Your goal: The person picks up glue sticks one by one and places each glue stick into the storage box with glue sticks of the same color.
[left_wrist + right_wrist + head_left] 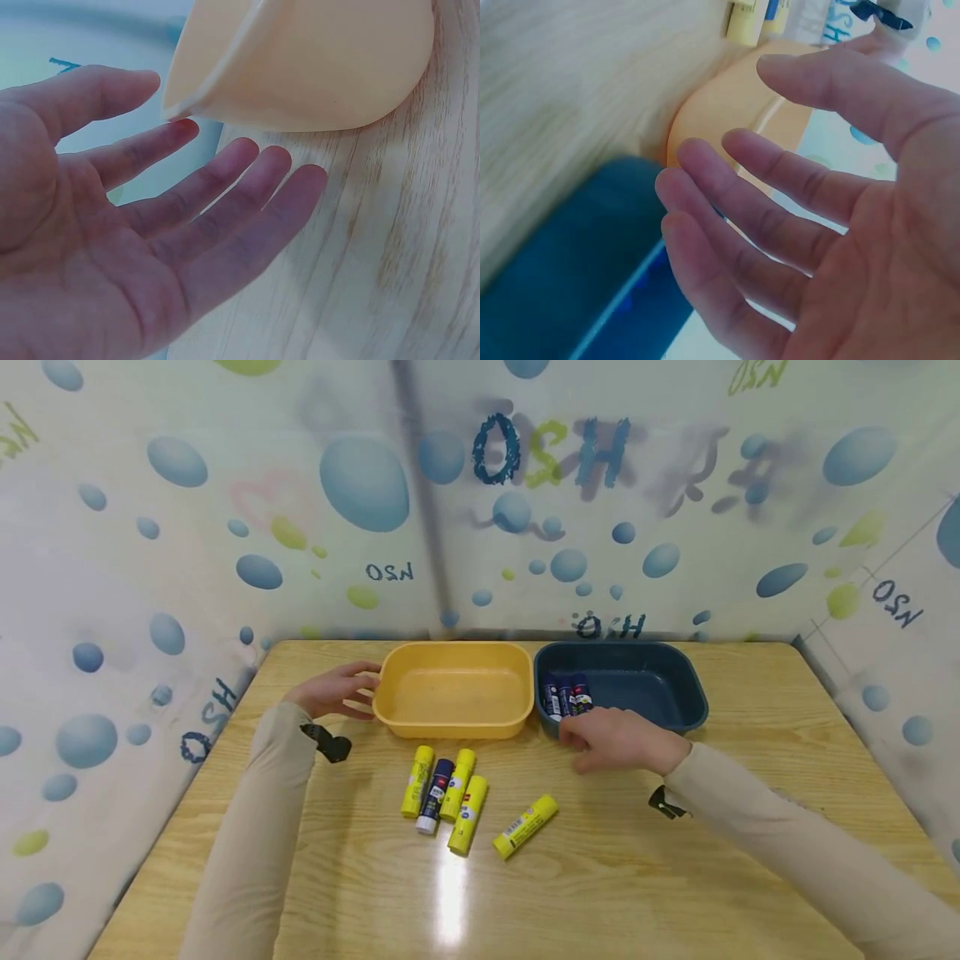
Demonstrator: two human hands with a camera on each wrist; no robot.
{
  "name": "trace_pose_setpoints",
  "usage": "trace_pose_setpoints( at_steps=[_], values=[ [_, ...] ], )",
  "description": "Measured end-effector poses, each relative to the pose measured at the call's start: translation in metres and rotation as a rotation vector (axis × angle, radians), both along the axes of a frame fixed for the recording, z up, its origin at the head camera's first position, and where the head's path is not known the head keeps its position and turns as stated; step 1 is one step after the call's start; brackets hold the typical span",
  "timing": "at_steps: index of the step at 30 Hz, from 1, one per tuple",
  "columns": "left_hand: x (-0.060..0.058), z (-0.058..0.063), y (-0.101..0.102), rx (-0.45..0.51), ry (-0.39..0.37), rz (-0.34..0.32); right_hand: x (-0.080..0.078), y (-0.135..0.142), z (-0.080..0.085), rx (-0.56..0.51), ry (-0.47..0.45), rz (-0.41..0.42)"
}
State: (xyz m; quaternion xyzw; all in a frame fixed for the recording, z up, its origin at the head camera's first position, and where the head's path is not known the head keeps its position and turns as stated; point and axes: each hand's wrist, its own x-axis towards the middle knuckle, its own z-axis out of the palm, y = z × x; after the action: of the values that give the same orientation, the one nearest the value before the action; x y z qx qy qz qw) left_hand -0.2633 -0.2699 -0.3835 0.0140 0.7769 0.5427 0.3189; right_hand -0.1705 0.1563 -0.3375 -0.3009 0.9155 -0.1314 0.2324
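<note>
My left hand (337,689) is at the left end of the yellow-orange basin (465,729), its fingers spread and the index fingertip right at the rim in the left wrist view. Nothing is in that hand. Over the near left corner of the dark blue basin (686,714) is my right hand (618,739), also holding nothing, its fingers loosely bent. Several dark blue glue sticks (566,693) lie in the left end of that basin, partly hidden by the hand. On the table, a dark blue glue stick (435,795) lies among yellow glue sticks (467,814).
One more yellow glue stick (525,827) lies apart to the right of the group. Both basins stand side by side on the wooden table (600,893), close to its back edge. Behind it hangs a white curtain (465,543) with blue and green dots.
</note>
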Motion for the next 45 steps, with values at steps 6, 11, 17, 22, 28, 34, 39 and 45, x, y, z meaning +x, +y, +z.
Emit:
trace_pose_setpoints(
  at_steps=[6,11,17,22,28,34,39,45],
  values=[
    [0.001,-0.002,-0.002,0.009,0.006,0.003,0.009,-0.011,-0.010,-0.011,-0.012,0.033],
    [0.002,-0.006,-0.002,0.025,0.001,0.012,0.016,-0.018,-0.019,-0.036,-0.037,0.044],
    [0.001,-0.010,-0.001,0.063,-0.007,0.028,0.022,-0.027,-0.028,-0.044,-0.042,0.056],
    [0.001,-0.012,0.000,0.088,-0.014,0.041,0.028,-0.035,-0.034,-0.054,-0.043,0.114],
    [-0.001,-0.015,-0.001,0.083,-0.009,0.061,0.033,-0.043,-0.039,-0.053,-0.035,0.170],
    [-0.002,-0.017,-0.002,0.087,-0.015,0.071,0.039,-0.051,-0.045,-0.031,-0.002,0.217],
    [-0.003,-0.018,-0.003,0.092,-0.020,0.072,0.044,-0.058,-0.051,-0.001,0.032,0.265],
    [-0.004,-0.017,-0.002,0.105,-0.014,0.057,0.050,-0.063,-0.058,0.051,0.098,0.309]
  ],
)
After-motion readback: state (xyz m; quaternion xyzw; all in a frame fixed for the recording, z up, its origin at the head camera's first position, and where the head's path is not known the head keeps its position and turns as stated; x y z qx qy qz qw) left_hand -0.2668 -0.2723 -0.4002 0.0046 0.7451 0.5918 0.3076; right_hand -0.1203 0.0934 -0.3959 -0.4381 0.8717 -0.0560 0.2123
